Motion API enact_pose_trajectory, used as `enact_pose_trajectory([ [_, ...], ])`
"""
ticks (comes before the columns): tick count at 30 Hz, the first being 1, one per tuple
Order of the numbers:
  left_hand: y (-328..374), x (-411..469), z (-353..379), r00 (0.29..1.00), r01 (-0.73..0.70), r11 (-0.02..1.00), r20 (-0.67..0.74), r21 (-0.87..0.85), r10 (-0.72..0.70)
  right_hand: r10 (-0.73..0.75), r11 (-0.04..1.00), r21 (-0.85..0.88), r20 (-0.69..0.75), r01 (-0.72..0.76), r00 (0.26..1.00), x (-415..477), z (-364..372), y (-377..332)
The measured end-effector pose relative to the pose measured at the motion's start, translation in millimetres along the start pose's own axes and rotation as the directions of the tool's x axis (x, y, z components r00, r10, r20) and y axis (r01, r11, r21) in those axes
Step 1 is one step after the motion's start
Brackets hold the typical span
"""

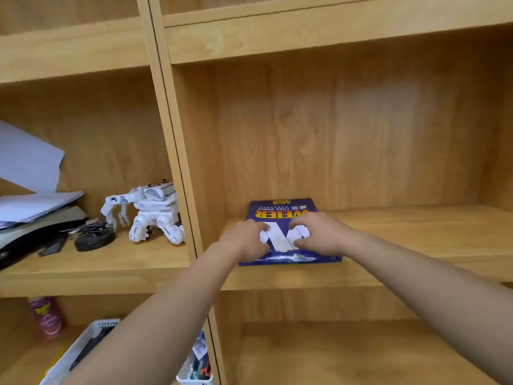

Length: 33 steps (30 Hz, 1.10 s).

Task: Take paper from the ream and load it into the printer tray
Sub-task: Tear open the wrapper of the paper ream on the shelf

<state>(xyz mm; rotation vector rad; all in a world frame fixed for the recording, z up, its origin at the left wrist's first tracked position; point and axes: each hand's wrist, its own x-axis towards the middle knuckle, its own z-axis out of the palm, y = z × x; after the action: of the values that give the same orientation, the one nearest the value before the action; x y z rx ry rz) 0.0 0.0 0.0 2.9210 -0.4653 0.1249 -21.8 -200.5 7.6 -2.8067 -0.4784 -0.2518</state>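
Observation:
A blue-wrapped ream of copy paper [283, 211] lies flat on the right compartment's wooden shelf [416, 245], its near end facing me. My left hand [244, 238] rests on the ream's near left part with fingers curled onto the wrapper. My right hand [319, 234] lies on the near right part, fingers bent down on the white letter print. Both hands press or grip the top of the wrapper; whether it is torn open I cannot tell. No printer is in view.
A vertical wooden divider [180, 162] stands just left of the ream. The left compartment holds a white toy robot [150, 215], a dark round object [94, 238] and loose sheets [30, 201]. Below are a white basket [83, 354] and a pink can [47, 318].

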Motion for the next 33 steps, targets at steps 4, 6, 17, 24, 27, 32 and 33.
enact_pose_trajectory([
  [4,2,24,6,0.998,0.053,0.999,0.018,-0.009,-0.053,-0.043,0.999,0.016,0.069,0.042,0.997,39,5,16],
  [6,2,34,13,0.996,0.076,0.997,0.055,-0.006,-0.076,-0.087,0.996,0.017,0.094,0.086,0.992,60,11,21],
  [17,-3,49,26,0.99,0.122,0.991,0.076,-0.046,-0.118,-0.224,0.974,0.059,0.286,0.217,0.932,127,28,26],
  [24,5,57,10,0.982,0.149,0.988,0.126,-0.028,-0.144,-0.218,0.976,0.077,0.279,0.205,0.935,131,34,27],
  [27,5,62,7,0.979,0.157,0.987,0.132,-0.018,-0.153,-0.23,0.973,0.081,0.253,0.216,0.94,129,35,26],
  [32,5,65,8,0.977,0.189,0.981,0.11,-0.046,-0.183,-0.27,0.963,0.049,0.198,0.265,0.942,118,39,26],
  [33,5,65,8,0.976,0.194,0.98,0.109,-0.048,-0.188,-0.273,0.962,0.041,0.192,0.271,0.942,116,40,27],
])
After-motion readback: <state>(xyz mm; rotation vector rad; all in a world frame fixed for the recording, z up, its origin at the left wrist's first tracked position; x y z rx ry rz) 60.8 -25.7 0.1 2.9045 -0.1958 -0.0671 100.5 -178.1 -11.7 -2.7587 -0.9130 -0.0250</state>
